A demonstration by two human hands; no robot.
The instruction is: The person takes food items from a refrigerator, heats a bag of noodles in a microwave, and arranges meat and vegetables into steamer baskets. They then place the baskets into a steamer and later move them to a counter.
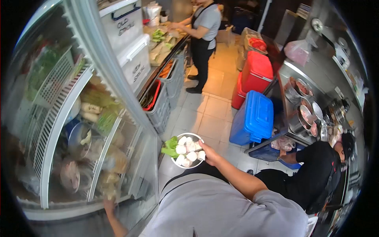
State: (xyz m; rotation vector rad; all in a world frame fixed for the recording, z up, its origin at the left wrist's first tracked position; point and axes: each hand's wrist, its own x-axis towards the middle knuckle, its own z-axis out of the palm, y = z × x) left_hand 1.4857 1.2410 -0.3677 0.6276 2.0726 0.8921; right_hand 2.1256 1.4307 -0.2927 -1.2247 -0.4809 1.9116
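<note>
My right hand point(211, 154) grips the rim of a white bowl point(177, 163), thumb on the near side of the edge. In the bowl lie several pale, rounded pieces that look like white button mushrooms point(192, 156), with a green lettuce leaf point(170, 147) hanging over its left side. Behind the glass door point(136, 158) of a fridge, my left hand point(110, 203) reaches to the lower front of the shelves, close to a clear bag point(109, 182). Glass and blur hide its fingers, so I cannot tell what it holds.
Fridge shelves point(47, 158) carry vegetables and bags. White lidded boxes point(132, 59) stand behind the door. One person point(206, 27) works at a counter ahead; another point(312, 170) bends at the right. A blue cooler point(252, 118) and red cooler point(257, 71) stand on the tiled floor point(189, 118).
</note>
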